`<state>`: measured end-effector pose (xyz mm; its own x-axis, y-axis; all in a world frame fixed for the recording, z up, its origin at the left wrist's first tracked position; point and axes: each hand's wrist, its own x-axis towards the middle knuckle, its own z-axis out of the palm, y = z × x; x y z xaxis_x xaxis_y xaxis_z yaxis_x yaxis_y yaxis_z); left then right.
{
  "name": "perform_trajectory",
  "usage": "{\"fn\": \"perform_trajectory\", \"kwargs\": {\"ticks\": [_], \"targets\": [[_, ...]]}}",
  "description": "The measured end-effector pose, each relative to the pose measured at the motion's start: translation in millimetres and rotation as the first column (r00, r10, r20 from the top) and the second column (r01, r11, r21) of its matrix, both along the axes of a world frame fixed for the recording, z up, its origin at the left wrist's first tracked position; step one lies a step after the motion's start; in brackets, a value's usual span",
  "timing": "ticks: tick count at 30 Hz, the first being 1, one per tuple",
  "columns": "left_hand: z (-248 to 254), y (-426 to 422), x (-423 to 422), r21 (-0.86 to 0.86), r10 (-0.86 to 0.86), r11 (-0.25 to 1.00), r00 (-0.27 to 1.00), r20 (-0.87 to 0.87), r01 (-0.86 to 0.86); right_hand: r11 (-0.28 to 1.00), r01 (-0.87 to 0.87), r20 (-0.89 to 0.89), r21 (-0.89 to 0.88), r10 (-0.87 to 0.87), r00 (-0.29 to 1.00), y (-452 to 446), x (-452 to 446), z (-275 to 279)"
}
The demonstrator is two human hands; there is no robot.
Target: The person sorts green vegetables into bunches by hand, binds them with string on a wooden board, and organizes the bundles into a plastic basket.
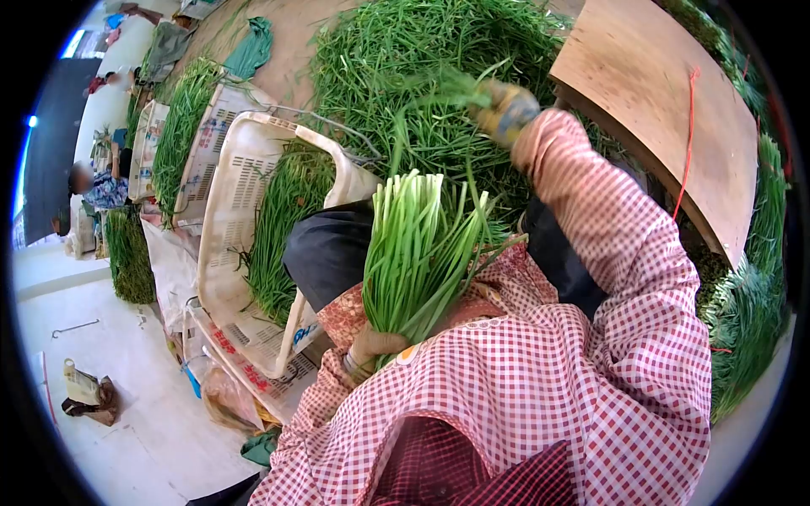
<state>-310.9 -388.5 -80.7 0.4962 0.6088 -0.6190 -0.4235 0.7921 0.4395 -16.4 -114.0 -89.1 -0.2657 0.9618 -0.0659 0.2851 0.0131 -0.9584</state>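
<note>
My left hand [375,350], in a tan glove, is closed around the leafy end of a bunch of garlic chives [411,249]. The bunch rests against my lap and checked smock, its pale cut ends pointing away from me. My right hand [506,111], in a yellow and grey-blue glove, is raised over a large heap of loose chives [380,55]. A few thin green leaves [456,88], smeared by motion, trail leftward from its fingers. The fingers themselves are partly blurred.
Left of my knee, a white plastic crate [224,223] holds chives. Further crates [215,139] of chives stand behind it. On the right is a wooden board [654,93] with a red string [688,139], with more chives [742,329] beyond. Another person [108,187] sits at far left.
</note>
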Motion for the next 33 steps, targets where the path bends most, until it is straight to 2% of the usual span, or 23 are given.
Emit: {"fn": "perform_trajectory", "kwargs": {"ticks": [2, 3, 5, 6, 7, 9, 10, 12, 13, 15, 16, 19, 21, 22, 23, 24, 25, 26, 27, 28, 29, 30, 33], "targets": [[0.2, -1.4, -3.7, -0.01, 0.017, 1.0, 1.0, 0.01, -0.017, 0.982, 0.106, -0.041, -0.154, -0.113, 0.993, 27.4, 20.3, -2.2], [2.8, -1.0, -3.0, -0.026, 0.031, 0.999, 1.0, 0.006, -0.03, 0.991, 0.11, 0.06, 0.07, -0.114, 0.992, 35.9, 33.5, -17.9], [6.2, -1.5, -3.4, -0.037, 0.049, 0.998, 0.999, 0.0, -0.049, 0.974, 0.183, -0.218, -0.134, -0.209, 0.953, 46.4, 46.2, -42.8], [6.5, -0.6, -3.5, -0.042, 0.053, 0.998, 0.999, 0.003, -0.053, 0.922, 0.211, 0.027, -0.323, -0.214, 0.976, 14.9, 39.3, 16.6], [6.5, -0.9, -2.8, -0.045, 0.056, 0.997, 0.998, 0.003, -0.056, 0.923, 0.21, 0.036, -0.324, -0.21, 0.977, 4.3, 39.2, 16.2], [5.1, 0.6, -2.1, -0.051, 0.054, 0.997, 0.998, 0.009, -0.054, 0.842, -0.204, -0.138, -0.499, 0.156, 0.978, -10.6, 39.2, 17.4], [4.7, 1.9, -1.8, -0.053, 0.051, 0.997, 0.999, 0.007, -0.051, 0.631, -0.315, -0.419, -0.709, -0.017, 0.908, -18.9, 35.6, 17.9], [5.3, 3.0, -1.8, -0.059, 0.049, 0.997, 0.999, 0.006, -0.048, 0.242, -0.611, -0.657, -0.754, -0.284, 0.699, -28.9, 21.2, 10.0], [5.7, 3.9, -1.6, -0.058, 0.047, 0.997, 0.999, 0.003, -0.046, 0.229, -0.668, -0.706, -0.708, -0.2, 0.68, -34.5, 14.4, 1.7], [6.8, 3.9, -2.1, -0.065, 0.041, 0.997, 0.999, -0.001, -0.041, 0.405, -0.731, -0.733, -0.549, 0.186, 0.654, -45.2, 5.5, -29.8], [7.2, 4.2, -1.7, -0.069, 0.042, 0.997, 0.999, 0.002, -0.041, 0.526, -0.742, -0.733, -0.415, 0.289, 0.615, -47.0, 1.2, -47.9], [7.5, 4.7, -1.1, -0.073, 0.039, 0.997, 0.999, -0.003, -0.039, 0.838, -0.533, -0.77, 0.118, 0.416, 0.483, -47.0, -9.9, -128.1], [8.1, 4.4, -0.5, -0.076, 0.036, 0.996, 0.999, -0.005, -0.037, 0.87, -0.463, -0.827, -0.172, 0.127, 0.547, -26.7, -8.2, -84.1], [7.2, 4.8, -0.3, -0.077, 0.035, 0.996, 0.999, -0.007, -0.036, 0.856, -0.373, -0.801, -0.357, -0.075, 0.594, -13.5, -6.0, -73.0], [8.1, 3.8, 0.2, -0.081, 0.034, 0.996, 0.999, -0.006, -0.035, 0.897, -0.233, -0.526, -0.375, 0.0, 0.85, 9.5, 1.8, -77.4], [8.1, 3.8, 0.3, -0.083, 0.032, 0.996, 0.999, -0.01, -0.033, 0.919, -0.123, -0.172, -0.375, 0.061, 0.983, 29.2, 5.0, -67.7], [8.3, 4.1, 0.4, -0.082, 0.027, 0.996, 1.0, -0.01, -0.028, 0.965, -0.172, 0.235, -0.197, 0.217, 0.947, 30.8, 11.9, -60.9], [7.7, 4.8, 0.5, -0.086, 0.025, 0.996, 1.0, -0.011, -0.026, 0.965, -0.261, 0.627, -0.035, 0.225, 0.746, 28.9, 14.0, -39.1], [7.3, 4.4, 0.9, -0.09, 0.022, 0.996, 1.0, -0.008, -0.023, 0.946, -0.32, 0.644, -0.059, 0.281, 0.711, 35.0, 9.3, -41.4], [6.6, 4.8, 1.5, -0.092, 0.021, 0.996, 1.0, -0.005, -0.021, 0.904, -0.293, 0.295, -0.31, 0.385, 0.875, 42.6, 9.8, -51.8], [6.2, 4.0, 1.2, -0.093, 0.018, 0.995, 1.0, -0.006, -0.019, 0.781, -0.34, -0.103, -0.523, 0.338, 0.936, 42.5, 6.2, -74.2], [6.3, 4.3, 2.0, -0.095, 0.018, 0.995, 1.0, -0.005, -0.018, 0.588, -0.396, -0.401, -0.705, 0.13, 0.907, 39.1, -1.5, -82.4], [5.6, 3.4, 3.2, -0.101, 0.013, 0.995, 1.0, -0.008, -0.014, 0.29, -0.567, -0.508, -0.771, 0.258, 0.822, 7.9, -20.1, -86.4]]}}
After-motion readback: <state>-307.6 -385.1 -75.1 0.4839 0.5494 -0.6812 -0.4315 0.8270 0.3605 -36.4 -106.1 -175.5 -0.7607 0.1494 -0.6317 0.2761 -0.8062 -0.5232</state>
